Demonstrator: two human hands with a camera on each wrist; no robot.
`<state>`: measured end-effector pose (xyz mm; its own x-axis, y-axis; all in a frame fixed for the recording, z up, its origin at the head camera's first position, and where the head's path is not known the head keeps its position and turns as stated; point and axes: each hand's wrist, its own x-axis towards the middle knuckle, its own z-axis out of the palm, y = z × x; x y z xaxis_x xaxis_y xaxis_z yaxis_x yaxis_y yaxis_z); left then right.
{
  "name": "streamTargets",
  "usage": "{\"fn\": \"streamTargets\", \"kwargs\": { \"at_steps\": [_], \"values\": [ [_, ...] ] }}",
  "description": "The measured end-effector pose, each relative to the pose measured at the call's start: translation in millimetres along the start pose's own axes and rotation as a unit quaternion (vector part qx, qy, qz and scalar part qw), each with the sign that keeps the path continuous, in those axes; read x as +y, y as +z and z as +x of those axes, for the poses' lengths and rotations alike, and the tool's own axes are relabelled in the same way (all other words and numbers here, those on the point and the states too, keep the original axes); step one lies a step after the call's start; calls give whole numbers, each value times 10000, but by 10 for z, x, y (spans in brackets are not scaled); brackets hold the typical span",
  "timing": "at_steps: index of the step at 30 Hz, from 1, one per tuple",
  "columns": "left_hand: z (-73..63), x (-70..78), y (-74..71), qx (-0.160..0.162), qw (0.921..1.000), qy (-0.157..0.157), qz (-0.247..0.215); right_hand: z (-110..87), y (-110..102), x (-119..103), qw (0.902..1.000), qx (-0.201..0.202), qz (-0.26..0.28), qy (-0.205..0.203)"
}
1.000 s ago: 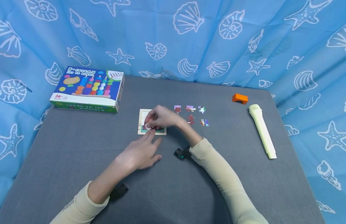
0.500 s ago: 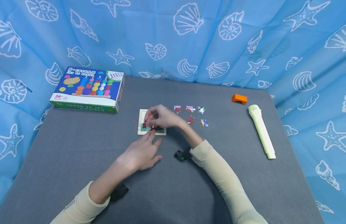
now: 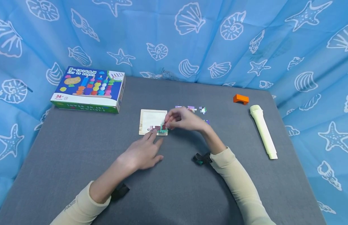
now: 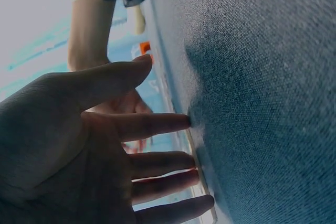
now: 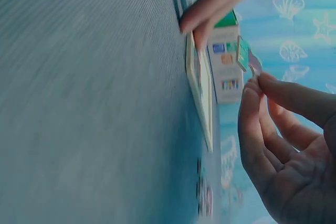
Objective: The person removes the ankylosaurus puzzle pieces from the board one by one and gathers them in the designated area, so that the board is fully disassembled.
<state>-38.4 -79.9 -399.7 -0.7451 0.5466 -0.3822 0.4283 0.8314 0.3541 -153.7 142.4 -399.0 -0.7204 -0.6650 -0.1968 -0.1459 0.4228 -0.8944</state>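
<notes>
My right hand (image 3: 185, 118) pinches a green and dark red jigsaw piece (image 3: 163, 128) between thumb and fingertips, over the lower right corner of a small wooden puzzle tray (image 3: 141, 120). In the right wrist view the jigsaw piece (image 5: 243, 54) is tilted, raised above the tray (image 5: 202, 98). Dark red and pink puzzle pieces (image 3: 155, 128) lie along the tray's lower side. My left hand (image 3: 141, 153) has its fingers extended, fingertips at the tray's near edge and those pieces. In the left wrist view the left hand's fingers (image 4: 163, 163) are straight and spread.
Loose jigsaw pieces (image 3: 202, 110) lie right of the tray, some hidden behind the right hand. A bead-set box (image 3: 88, 90) stands at the back left. An orange arch block (image 3: 241, 99) and a pale yellow stick-like object (image 3: 263, 131) are at the right. A patterned blue curtain (image 3: 162, 34) hangs behind.
My right hand has moved right from the tray's lower left to its lower right, carrying the green and dark red piece. That lower left corner now shows bare. My left hand has stayed put.
</notes>
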Motion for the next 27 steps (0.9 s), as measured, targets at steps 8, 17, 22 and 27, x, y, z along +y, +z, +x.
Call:
{"fn": "streamTargets", "kwargs": {
  "at_steps": [8, 17, 22, 27],
  "values": [
    [-65, 63, -89, -39, 10000, -56, 41, -279, -202, 185, 9986, 24, -314, 416],
    [-67, 43, -84, 37, 10000, -11, 20, -326, -213, 245, 9952, -225, -817, 494],
    [-63, 26, -100, 83, 10000, -29, 7, -321, -205, 233, 9923, -273, -1088, 521],
    [-57, 4, -129, 84, 9999, -14, -75, -331, -216, 208, 9917, -204, -1132, 567]
  ]
}}
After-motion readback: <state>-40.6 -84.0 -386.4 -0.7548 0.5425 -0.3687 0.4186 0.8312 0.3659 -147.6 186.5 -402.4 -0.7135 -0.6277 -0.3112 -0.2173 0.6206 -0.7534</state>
